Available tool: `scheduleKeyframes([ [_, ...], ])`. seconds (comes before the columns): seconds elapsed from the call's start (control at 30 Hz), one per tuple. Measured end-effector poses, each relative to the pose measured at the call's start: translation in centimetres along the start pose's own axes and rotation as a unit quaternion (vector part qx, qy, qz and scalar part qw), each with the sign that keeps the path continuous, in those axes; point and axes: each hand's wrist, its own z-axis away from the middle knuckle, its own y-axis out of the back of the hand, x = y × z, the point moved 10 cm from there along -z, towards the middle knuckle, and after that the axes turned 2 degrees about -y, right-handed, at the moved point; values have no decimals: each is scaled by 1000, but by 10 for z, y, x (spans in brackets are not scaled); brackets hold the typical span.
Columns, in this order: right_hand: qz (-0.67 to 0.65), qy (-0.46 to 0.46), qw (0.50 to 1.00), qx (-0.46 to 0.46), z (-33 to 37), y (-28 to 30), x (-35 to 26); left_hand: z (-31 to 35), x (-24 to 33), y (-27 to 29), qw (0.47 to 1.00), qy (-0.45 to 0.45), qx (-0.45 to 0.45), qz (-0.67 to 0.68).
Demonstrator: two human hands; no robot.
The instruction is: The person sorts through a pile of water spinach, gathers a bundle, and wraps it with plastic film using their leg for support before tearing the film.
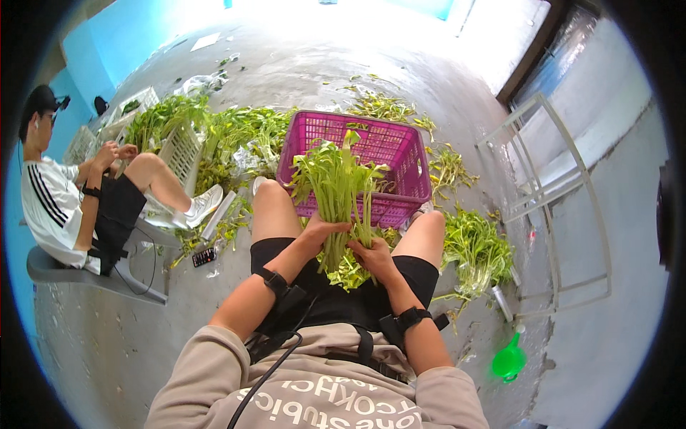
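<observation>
Green leafy stalks form a bunch of greens [339, 193] held upright at the centre of the frame, between the person's bare knees and just in front of a pink plastic crate [400, 154]. The left hand [319, 232] grips the bunch low on its pale stems, its fingers [336, 227] wrapped around them from the left. The right hand [373, 256] sits just beside and slightly lower, its fingers closed on the stems at the right side of the bunch, so both hands clasp the base while the leaves fan out above them. More loose greens lie in the lap [350, 272] beneath the hands.

Each wrist carries a black strap, and a black cable runs down over the beige sweatshirt [314, 393] at the lower edge. On the concrete floor [107, 336], a heap of greens [475, 250] lies right of the right knee, and larger piles [236, 136] spread across the upper left beside white crates [179, 150]. A green funnel-like plastic piece [509, 360] lies at the lower right, near a white metal frame [557, 186]. At the left edge another person [78, 200] sits on a grey chair, hands raised together.
</observation>
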Motion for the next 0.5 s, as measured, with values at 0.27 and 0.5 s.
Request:
scheduleKeyframes([
  [0.27, -59, -14, 998, 18, -4, 10, 15, 1, 5, 15, 995, 26, 55, 74],
  [0.5, -131, -48, 988, 62, 1, 30, 16, 1, 17, 60, 981, -21, 135, 138],
])
